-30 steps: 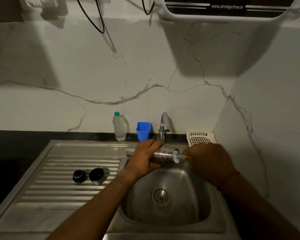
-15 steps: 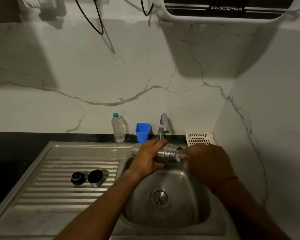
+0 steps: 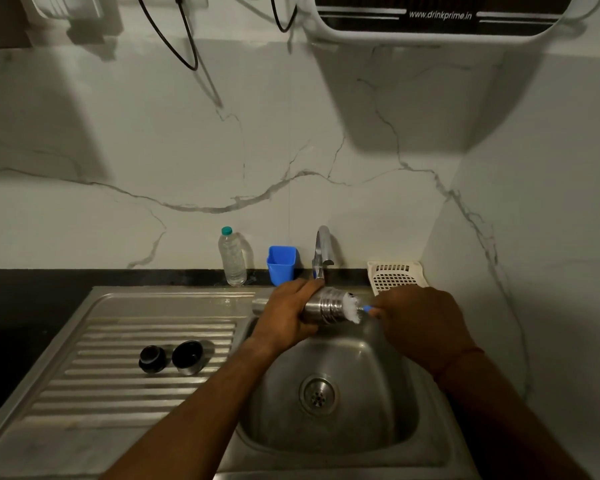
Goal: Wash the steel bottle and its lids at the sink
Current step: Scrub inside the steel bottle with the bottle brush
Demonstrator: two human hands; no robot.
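The steel bottle [image 3: 326, 308] lies sideways over the sink basin [image 3: 371, 420], its mouth pointing right. My left hand [image 3: 284, 315] grips its body. My right hand [image 3: 418, 320] holds the blue handle of a bottle brush [image 3: 352, 308], whose white bristles show just outside the bottle's mouth. Two lids rest on the ribbed drainboard [image 3: 101, 396] to the left: a small black lid [image 3: 152, 358] and a larger steel-rimmed lid [image 3: 189, 356] beside it.
The tap [image 3: 322, 252] stands behind the basin, right above the bottle. A clear plastic water bottle [image 3: 232, 258] and a blue cup [image 3: 281, 264] stand at the back wall. A white perforated tray [image 3: 395, 276] sits at the back right. The wall closes in on the right.
The brush has come out of the bottle: its white bristles now show at the mouth, where only the handle showed before. My right hand has drawn slightly right.
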